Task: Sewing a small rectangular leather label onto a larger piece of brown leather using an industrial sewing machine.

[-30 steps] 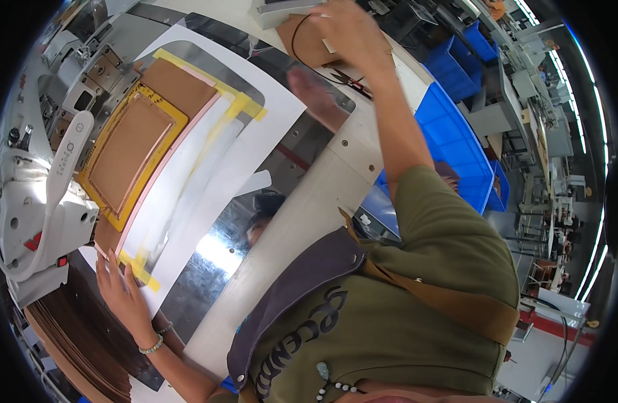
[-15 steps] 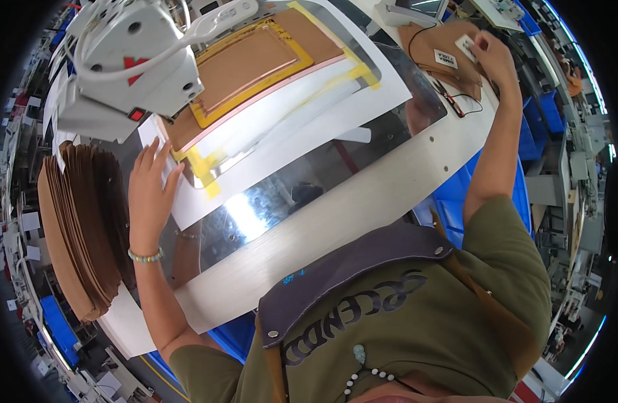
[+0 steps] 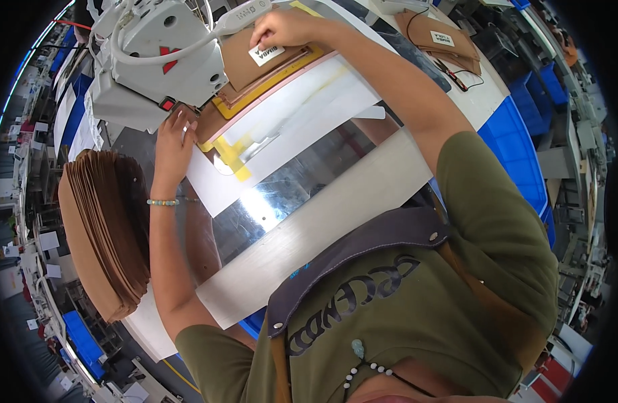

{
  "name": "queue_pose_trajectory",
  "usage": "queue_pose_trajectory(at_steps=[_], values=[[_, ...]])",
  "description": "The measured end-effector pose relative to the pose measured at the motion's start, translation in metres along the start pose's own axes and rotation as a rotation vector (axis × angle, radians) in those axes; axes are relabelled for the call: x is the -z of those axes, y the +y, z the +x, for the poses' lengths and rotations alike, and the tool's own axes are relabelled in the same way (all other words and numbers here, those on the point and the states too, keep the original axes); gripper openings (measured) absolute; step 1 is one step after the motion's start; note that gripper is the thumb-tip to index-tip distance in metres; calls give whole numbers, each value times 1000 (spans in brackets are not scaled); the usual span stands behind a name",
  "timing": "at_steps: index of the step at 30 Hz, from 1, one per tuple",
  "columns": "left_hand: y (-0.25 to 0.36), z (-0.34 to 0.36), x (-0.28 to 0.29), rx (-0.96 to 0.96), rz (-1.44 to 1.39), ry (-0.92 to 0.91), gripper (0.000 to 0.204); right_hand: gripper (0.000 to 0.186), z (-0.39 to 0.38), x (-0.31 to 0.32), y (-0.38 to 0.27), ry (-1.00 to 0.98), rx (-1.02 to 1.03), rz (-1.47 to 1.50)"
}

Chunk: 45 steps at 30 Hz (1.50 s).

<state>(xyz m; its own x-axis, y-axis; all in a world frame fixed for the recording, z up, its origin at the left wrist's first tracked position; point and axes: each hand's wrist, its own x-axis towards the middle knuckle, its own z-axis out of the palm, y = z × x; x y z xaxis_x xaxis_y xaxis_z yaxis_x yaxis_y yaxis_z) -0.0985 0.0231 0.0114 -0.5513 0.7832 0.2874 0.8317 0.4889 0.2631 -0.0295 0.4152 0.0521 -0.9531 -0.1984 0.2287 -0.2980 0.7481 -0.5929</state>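
Observation:
My right hand (image 3: 282,30) reaches across to the template, its fingers closed on the edge of a brown panel (image 3: 238,70) that bears a white label (image 3: 263,54). The panel lies over the yellow-edged frame (image 3: 255,94) of a template mounted on a white sheet (image 3: 299,111) with yellow tape. The panel's far part is hidden behind the white machine head (image 3: 164,67). My left hand (image 3: 176,144) rests at the template's near left corner, just below the machine head, fingers apart and holding nothing.
A thick stack of brown panels (image 3: 101,235) stands left of my left forearm. At the far right lie more labelled brown panels (image 3: 443,37) and red-and-black thread snips (image 3: 453,75). A metal plate (image 3: 322,164) spans the table's middle; blue bins (image 3: 510,158) stand beyond its right edge.
My right hand has swung left from the far-right pile to the template, bringing a labelled brown panel with it. My left hand stays at the template's corner, its fingers now nearer the machine head.

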Motion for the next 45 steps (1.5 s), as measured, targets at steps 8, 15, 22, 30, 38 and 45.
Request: queue_pose_trajectory(at_steps=[8,15,22,30,38,45], values=[[2,7,-21,-53,-1,56,33,20,37,-27,17,-173,147,-145],[2,37,-38,100,-299,-23,30,21,24,-47,-5,-125,160,-361],[7,65,-47,-86,-334,-21,35,46,-11,-85,13,-50,487,-149],[-32,59,-65,-64,-372,107,45,42,-18,-94,6,28,551,-308],[11,78,-39,-232,-84,-1,43,40,-16,-90,-5,-42,437,-152],[12,77,-38,-210,-38,28,42,42,-15,-88,-4,-67,426,-179]])
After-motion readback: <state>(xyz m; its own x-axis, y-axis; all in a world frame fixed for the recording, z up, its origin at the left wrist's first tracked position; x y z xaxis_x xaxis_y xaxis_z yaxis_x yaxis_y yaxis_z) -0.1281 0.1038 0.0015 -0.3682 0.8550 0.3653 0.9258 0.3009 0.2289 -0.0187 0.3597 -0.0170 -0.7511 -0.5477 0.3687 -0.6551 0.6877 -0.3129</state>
